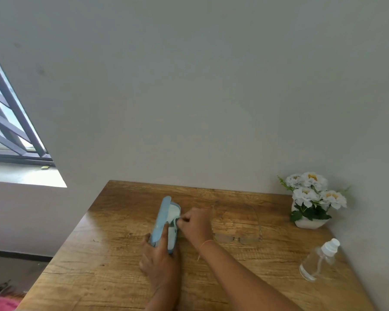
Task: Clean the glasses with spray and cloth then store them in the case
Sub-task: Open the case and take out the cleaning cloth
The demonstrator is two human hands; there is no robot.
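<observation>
A light blue glasses case (164, 217) lies open on the wooden table (112, 261), its lid raised on the left side. My left hand (160, 259) grips the near end of the case. My right hand (194, 223) pinches a pale cloth (174, 213) that lies inside the case. Thin clear-framed glasses (238, 237) rest unfolded on the table just right of my right hand, touched by neither hand. A clear spray bottle (319, 259) with a white nozzle lies tilted at the table's right side.
A white pot of white flowers (312, 198) stands at the table's back right corner against the grey wall. A barred window (7, 122) is at the left. The table's left edge drops to the floor.
</observation>
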